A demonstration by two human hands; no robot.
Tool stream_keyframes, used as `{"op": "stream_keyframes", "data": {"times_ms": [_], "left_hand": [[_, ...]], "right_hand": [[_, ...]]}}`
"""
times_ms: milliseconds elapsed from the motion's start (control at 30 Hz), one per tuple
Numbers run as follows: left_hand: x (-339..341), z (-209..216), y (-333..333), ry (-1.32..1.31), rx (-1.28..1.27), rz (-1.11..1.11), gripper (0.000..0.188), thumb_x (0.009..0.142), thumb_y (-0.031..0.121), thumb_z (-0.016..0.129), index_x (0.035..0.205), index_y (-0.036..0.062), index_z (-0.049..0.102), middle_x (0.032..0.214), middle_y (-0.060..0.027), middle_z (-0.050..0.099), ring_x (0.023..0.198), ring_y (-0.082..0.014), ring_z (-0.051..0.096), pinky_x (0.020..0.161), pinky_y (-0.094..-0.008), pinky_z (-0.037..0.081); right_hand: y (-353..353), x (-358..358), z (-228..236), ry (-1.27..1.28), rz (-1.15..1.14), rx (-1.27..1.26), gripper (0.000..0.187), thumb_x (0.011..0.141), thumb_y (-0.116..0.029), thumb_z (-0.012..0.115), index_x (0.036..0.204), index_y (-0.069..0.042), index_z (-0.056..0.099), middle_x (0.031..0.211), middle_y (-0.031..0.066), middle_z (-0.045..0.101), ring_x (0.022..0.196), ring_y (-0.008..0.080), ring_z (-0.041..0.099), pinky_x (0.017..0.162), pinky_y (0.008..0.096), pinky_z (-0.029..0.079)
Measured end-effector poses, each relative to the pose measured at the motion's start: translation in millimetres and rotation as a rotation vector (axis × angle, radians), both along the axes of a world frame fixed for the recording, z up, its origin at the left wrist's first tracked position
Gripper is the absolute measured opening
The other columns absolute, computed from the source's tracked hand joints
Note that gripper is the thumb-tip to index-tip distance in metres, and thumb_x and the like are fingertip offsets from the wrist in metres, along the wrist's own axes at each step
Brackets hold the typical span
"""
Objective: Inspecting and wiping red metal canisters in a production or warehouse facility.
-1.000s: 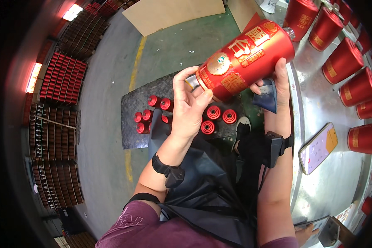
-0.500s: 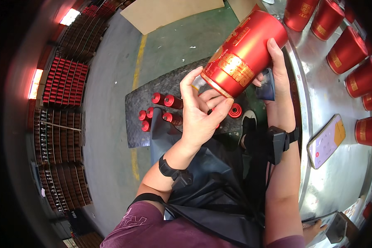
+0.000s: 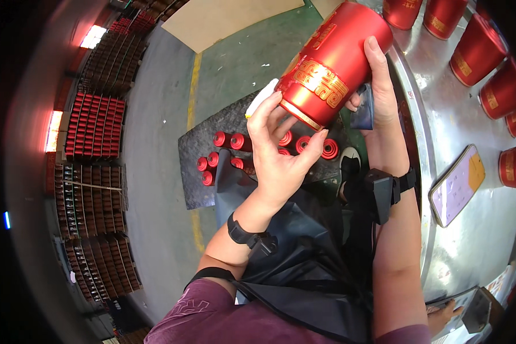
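A large glossy red canister (image 3: 341, 60) with gold ornament is tilted in front of me, its narrower, pale-rimmed end toward the lower left. My left hand (image 3: 281, 155) grips that end, thumb and index finger at its rim. A white cloth-like piece (image 3: 262, 98) with a yellow edge shows beside the left index finger. Around the canister's right side, my right hand (image 3: 381, 83) is closed, its thumb lying along the wall. Against the right palm sits a small dark-blue piece (image 3: 362, 110), perhaps cloth or film. The right fingertips are partly hidden behind the canister.
Several red canisters (image 3: 470, 54) stand on the metal table (image 3: 441, 252) at right, near a phone (image 3: 457, 184). Below my hands, small red cylinders (image 3: 241, 141) stand on a dark mat (image 3: 198, 192). Stacked racks (image 3: 94, 126) line the left; cardboard (image 3: 226, 20) lies ahead.
The canister and both hands have moved slightly up in view. More of the white piece shows beside my left index finger, and that hand's fingers have spread a little under the rim.
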State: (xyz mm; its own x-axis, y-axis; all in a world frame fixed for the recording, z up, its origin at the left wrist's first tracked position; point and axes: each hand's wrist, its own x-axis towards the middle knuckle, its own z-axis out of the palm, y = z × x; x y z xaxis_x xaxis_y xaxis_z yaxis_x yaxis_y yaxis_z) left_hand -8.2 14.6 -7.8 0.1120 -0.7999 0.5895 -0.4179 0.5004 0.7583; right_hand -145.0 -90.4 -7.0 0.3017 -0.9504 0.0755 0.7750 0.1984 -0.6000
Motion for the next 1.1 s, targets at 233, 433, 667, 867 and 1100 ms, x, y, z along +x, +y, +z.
{"op": "stream_keyframes", "data": {"times_ms": [233, 433, 667, 867, 1100], "left_hand": [[7, -11, 4, -0.054, -0.035, 0.027, 0.076, 0.072, 0.000, 0.079, 0.132, 0.0036, 0.033, 0.129, -0.0170, 0.040, 0.117, -0.0281, 0.054, 0.092, -0.0410, 0.054], [10, 2, 2, -0.195, -0.076, 0.030, 0.075, 0.078, -0.007, 0.070, 0.136, 0.0101, 0.024, 0.131, -0.0210, 0.046, 0.112, -0.0279, 0.059, 0.090, -0.0339, 0.051], [4, 26, -1, 0.622, 0.426, -0.117, 0.053, 0.095, 0.034, 0.051, 0.135, 0.0089, 0.025, 0.123, -0.0228, 0.052, 0.097, -0.0362, 0.065, 0.084, -0.0403, 0.057], [7, 19, 2, 0.735, 0.509, -0.185, 0.048, 0.096, 0.031, 0.054, 0.128, 0.0079, 0.026, 0.120, -0.0224, 0.054, 0.099, -0.0350, 0.065, 0.086, -0.0421, 0.055], [4, 18, 3, 0.779, 0.539, -0.227, 0.044, 0.096, 0.035, 0.052, 0.122, 0.0065, 0.030, 0.117, -0.0238, 0.055, 0.098, -0.0361, 0.065, 0.086, -0.0420, 0.056]], "right_hand": [[1, 0, 1, -0.001, -0.001, -0.043, 0.041, 0.095, -0.047, 0.052, 0.096, -0.007, 0.059, 0.062, -0.0004, 0.060, 0.035, 0.0035, 0.044, 0.031, 0.0171, 0.034], [0, 1, -3, -0.032, 0.032, -0.093, 0.045, 0.094, -0.050, 0.052, 0.098, -0.005, 0.059, 0.065, 0.0012, 0.061, 0.039, 0.0039, 0.045, 0.033, 0.0177, 0.033], [-1, -4, -3, -0.061, 0.026, -0.131, 0.040, 0.091, -0.040, 0.064, 0.109, -0.005, 0.056, 0.081, 0.0035, 0.063, 0.045, 0.0015, 0.043, 0.035, 0.0168, 0.031], [-1, -3, -2, 0.032, 0.029, -0.067, 0.041, 0.087, -0.032, 0.069, 0.112, -0.004, 0.053, 0.080, 0.0018, 0.062, 0.044, 0.0007, 0.045, 0.036, 0.0160, 0.033], [0, -5, 2, 0.109, 0.016, -0.082, 0.045, 0.086, -0.035, 0.070, 0.112, -0.004, 0.053, 0.081, 0.0009, 0.062, 0.042, -0.0016, 0.044, 0.035, 0.0147, 0.032]]}}
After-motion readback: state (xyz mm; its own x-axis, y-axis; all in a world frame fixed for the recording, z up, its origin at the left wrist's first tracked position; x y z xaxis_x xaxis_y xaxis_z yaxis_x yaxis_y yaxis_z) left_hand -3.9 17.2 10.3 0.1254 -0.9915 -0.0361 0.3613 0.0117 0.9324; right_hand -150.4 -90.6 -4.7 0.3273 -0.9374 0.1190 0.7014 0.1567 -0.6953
